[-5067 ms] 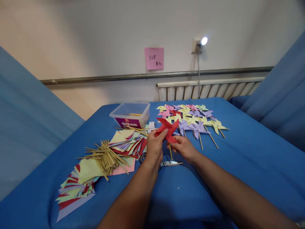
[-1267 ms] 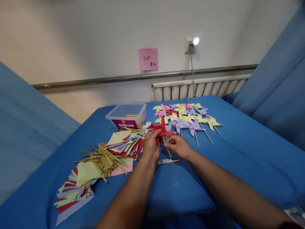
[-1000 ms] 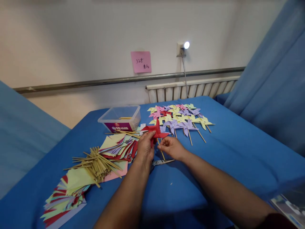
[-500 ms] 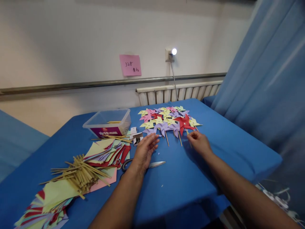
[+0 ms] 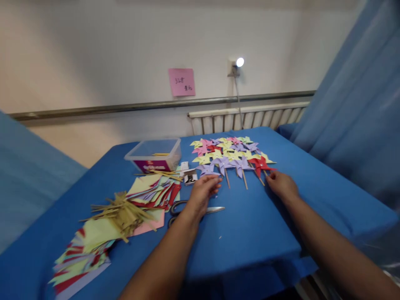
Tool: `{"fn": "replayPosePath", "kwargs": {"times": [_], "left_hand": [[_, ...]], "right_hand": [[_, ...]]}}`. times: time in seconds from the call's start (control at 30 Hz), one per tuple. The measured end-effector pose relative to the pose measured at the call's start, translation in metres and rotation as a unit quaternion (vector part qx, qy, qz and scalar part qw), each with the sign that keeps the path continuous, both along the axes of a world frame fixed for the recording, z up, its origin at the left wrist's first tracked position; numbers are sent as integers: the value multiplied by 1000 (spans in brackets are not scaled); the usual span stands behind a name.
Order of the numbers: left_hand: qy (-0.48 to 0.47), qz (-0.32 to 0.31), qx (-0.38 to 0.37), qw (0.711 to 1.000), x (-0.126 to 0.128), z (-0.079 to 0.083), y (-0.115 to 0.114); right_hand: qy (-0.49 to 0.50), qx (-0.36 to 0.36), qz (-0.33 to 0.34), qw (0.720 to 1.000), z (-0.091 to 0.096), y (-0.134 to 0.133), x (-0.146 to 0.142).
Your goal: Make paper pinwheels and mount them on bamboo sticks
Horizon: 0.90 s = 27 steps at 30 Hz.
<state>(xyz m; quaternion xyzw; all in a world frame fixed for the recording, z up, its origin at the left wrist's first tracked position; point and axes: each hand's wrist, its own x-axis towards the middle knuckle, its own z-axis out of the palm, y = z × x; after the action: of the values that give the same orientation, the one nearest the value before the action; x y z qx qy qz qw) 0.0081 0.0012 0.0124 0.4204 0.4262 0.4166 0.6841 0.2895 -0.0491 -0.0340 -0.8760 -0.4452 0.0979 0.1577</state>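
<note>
- The red pinwheel lay at the near right edge of the pinwheel bunch, stick pointing near like all the others. My guess is that kept them tidy.
- The right hand had its fingertips at that stick's end. I couldn't tell if it was pinching or just touching.
- The left hand was loose, fingers apart, holding nothing, just above the scissors.
- The pink sticky note had handwriting on it, too blurry to read. Same for the plastic tub and its purple label.

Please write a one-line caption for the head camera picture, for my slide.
Right hand beside a red pinwheel, left hand open near the scissors, over a blue table.
</note>
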Motion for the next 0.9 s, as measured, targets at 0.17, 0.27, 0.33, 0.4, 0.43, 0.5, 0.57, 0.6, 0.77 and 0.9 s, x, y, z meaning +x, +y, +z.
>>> {"fn": "replayPosePath", "kwargs": {"times": [0.17, 0.27, 0.33, 0.4, 0.43, 0.5, 0.57, 0.6, 0.77, 0.9], "left_hand": [[97, -24, 99, 990, 5, -10, -21], [163, -40, 154, 974, -11, -13, -46], [228, -34, 201, 952, -32, -13, -64], [301, 14, 257, 918, -58, -11, -81], [329, 51, 286, 899, -73, -10, -88], [369, 134, 323, 861, -104, -7, -100], [406, 217, 335, 822, -133, -4, -109], [421, 249, 336, 805, -147, -4, -112], [457, 345, 311, 758, -190, -11, -122], [428, 387, 292, 763, -201, -20, -124]], "right_hand": [[-33, 69, -10, 997, -6, -9, 2], [-53, 128, 27, 990, 1, -15, -15], [-43, 179, 87, 979, 9, -21, -39], [1, 227, 162, 960, 15, -27, -74], [36, 243, 204, 948, 16, -30, -95], [124, 240, 296, 916, 15, -35, -143], [237, 202, 340, 887, 11, -37, -193], [298, 179, 345, 872, 9, -36, -216], [414, 104, 376, 822, 7, -20, -289], [379, 101, 360, 846, 15, -10, -306]]}}
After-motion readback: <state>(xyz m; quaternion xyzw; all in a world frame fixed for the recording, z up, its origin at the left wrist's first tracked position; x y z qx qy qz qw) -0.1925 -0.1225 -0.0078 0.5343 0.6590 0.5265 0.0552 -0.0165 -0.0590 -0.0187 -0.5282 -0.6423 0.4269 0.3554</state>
